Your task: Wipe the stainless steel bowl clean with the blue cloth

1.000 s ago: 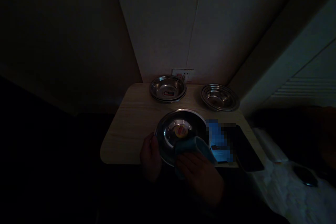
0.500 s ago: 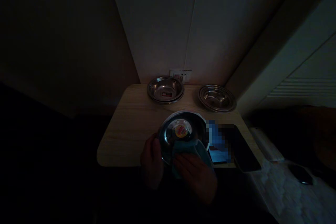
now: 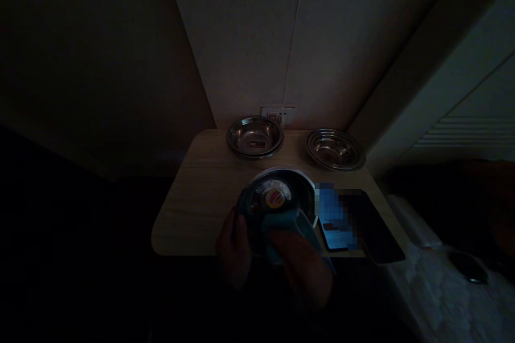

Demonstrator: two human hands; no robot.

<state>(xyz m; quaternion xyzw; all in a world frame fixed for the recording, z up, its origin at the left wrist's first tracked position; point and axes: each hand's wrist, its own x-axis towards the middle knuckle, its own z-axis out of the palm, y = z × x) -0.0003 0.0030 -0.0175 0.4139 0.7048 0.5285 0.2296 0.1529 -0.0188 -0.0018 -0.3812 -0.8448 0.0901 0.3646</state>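
Note:
A shiny metal bowl (image 3: 298,187) with a round yellow-and-red sticker is near the table's front edge, tilted a little. My left hand (image 3: 234,249) grips its left rim, thumb on the near side. In my right hand (image 3: 303,262) is a teal cloth (image 3: 284,221), pressed against the bowl's near right part. The fingertips of that hand are partly hidden in the cloth and dim. A white rim (image 3: 316,221) of something under the bowl shows at its right.
Stacked metal bowls (image 3: 255,136) with a label stand at the back of the wooden table (image 3: 181,209); another stack (image 3: 336,150) is at back right. A lit phone (image 3: 336,233) and a dark tablet-like slab (image 3: 382,230) lie at right. A wall socket (image 3: 278,114) is behind.
The bowl has tilted and shifted slightly left in my left hand. My right hand and the cloth have moved a little across it, and the fingers look more curled.

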